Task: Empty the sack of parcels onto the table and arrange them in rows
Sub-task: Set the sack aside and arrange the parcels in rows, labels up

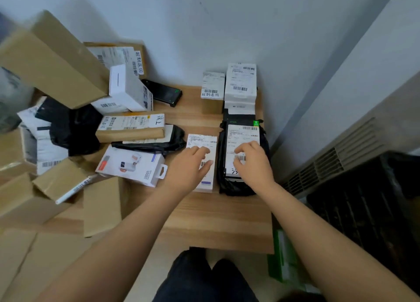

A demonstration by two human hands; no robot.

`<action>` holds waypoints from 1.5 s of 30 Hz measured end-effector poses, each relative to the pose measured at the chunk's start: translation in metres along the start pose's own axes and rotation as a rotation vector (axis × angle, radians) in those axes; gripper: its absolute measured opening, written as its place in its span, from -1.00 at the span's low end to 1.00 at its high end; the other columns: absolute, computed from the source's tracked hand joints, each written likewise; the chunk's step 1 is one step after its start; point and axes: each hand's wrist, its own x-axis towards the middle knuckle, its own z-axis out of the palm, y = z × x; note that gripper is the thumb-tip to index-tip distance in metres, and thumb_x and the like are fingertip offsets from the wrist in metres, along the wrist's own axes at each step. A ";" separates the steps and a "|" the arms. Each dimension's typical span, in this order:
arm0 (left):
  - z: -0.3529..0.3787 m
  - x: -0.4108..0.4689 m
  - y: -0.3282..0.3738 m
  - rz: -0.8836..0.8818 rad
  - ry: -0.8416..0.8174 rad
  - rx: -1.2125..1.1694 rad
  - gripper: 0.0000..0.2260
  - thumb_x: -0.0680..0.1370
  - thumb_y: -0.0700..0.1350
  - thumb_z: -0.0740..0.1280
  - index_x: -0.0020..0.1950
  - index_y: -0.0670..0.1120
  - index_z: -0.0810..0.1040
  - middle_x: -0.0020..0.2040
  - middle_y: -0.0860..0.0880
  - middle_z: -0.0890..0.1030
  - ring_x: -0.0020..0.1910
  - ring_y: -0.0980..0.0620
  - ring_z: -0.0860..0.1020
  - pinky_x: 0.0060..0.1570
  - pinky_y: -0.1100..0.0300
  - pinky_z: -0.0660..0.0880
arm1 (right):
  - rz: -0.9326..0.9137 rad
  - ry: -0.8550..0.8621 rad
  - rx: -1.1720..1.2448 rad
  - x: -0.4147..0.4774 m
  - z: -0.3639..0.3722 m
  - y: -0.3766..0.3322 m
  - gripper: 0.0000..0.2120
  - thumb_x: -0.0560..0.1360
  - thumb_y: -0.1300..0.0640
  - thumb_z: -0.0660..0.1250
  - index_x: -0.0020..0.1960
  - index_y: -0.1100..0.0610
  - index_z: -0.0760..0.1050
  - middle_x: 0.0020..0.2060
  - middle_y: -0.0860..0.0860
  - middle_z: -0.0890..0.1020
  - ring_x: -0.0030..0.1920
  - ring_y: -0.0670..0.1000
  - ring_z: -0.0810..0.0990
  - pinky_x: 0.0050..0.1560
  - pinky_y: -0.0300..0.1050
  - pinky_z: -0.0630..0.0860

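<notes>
looks like a parcel-handling corner, a mailroom or courier back room: a plain wooden table (216, 222) is pushed into the angle of bare white walls (227, 29) and heaped with cardboard boxes (52, 63) and black mailer bags (77, 129) — nearly all carrying printed barcode labels (240, 79). a black crate (363, 210) stands on the floor beside it.

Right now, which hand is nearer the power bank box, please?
Left hand, just right of the power bank box; the right hand lies farther right, on a black-bagged parcel.
</notes>
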 end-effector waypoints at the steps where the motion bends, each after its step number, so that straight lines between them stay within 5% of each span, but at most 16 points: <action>1: -0.003 -0.011 -0.003 0.019 0.009 0.030 -0.78 0.54 -0.04 0.37 0.13 -0.11 0.56 -0.09 -0.04 0.62 -0.08 -0.10 0.57 -0.21 0.07 0.50 | -0.042 -0.029 -0.021 -0.006 0.001 -0.004 -0.82 0.50 0.21 0.32 0.10 0.13 0.55 0.07 0.01 0.49 0.06 0.03 0.50 0.09 -0.08 0.47; 11: -0.008 -0.061 -0.041 0.037 -0.246 0.320 -0.68 0.46 -0.04 0.41 0.18 -0.09 0.50 0.10 -0.05 0.53 0.03 -0.11 0.53 -0.13 0.08 0.45 | -0.239 -0.385 -0.243 -0.037 0.050 -0.040 -0.63 0.52 0.17 0.31 0.32 0.11 0.42 0.20 0.05 0.43 0.19 0.07 0.41 0.20 -0.08 0.40; 19: 0.015 -0.017 -0.082 0.044 -0.418 0.185 -0.62 0.53 -0.10 0.29 0.34 -0.08 0.36 0.36 -0.06 0.36 0.21 -0.07 0.44 -0.01 0.05 0.50 | -0.160 -0.347 -0.435 0.000 0.087 -0.057 -0.61 0.50 0.21 0.29 0.32 0.11 0.36 0.25 0.08 0.37 0.23 0.11 0.34 0.22 -0.06 0.38; 31: 0.025 0.078 -0.112 0.149 -0.366 0.131 -0.65 0.56 -0.12 0.30 0.32 -0.13 0.36 0.31 -0.11 0.36 0.16 -0.10 0.45 -0.05 0.02 0.51 | -0.006 -0.237 -0.505 0.087 0.089 -0.066 -0.59 0.48 0.34 0.21 0.30 0.12 0.38 0.27 0.10 0.40 0.24 0.12 0.38 0.16 -0.07 0.34; 37: -0.015 0.064 -0.120 0.358 -0.155 0.219 -0.76 0.33 -0.12 0.52 -0.07 -0.12 0.59 -0.24 -0.05 0.56 -0.26 -0.06 0.53 -0.33 0.13 0.41 | -0.087 -0.257 -0.492 0.075 0.086 -0.084 -0.61 0.47 0.25 0.25 0.30 0.13 0.42 0.22 0.08 0.45 0.19 0.11 0.41 0.14 -0.07 0.31; 45: -0.090 0.005 -0.168 0.066 0.014 0.333 -0.78 0.38 -0.13 0.49 -0.03 -0.12 0.57 -0.15 -0.06 0.62 -0.17 -0.10 0.57 -0.19 0.06 0.51 | -0.325 -0.250 -0.413 0.076 0.088 -0.133 -0.66 0.50 0.16 0.28 0.27 0.13 0.45 0.18 0.07 0.48 0.20 0.10 0.40 0.17 -0.09 0.29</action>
